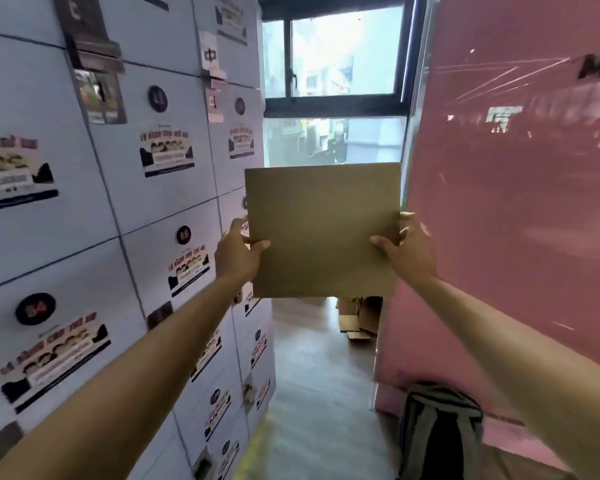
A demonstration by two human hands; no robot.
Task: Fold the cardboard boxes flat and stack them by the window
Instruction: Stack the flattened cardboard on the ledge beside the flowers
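A flat brown cardboard box (pixel 321 230) is held upright at arm's length in the middle of the view, its face toward me. My left hand (pixel 238 252) grips its left edge, thumb on the front. My right hand (pixel 407 249) grips its right edge, thumb on the front and fingers behind. Below the held box, by the window (pixel 336 81) at the end of the aisle, more cardboard (pixel 357 318) lies on the floor, partly hidden.
A wall of white lockers (pixel 118 202) with stickers runs along the left. A glossy pink panel (pixel 516 202) closes the right side. A narrow strip of floor (pixel 312 393) leads to the window. A dark striped bag (pixel 440 431) sits at lower right.
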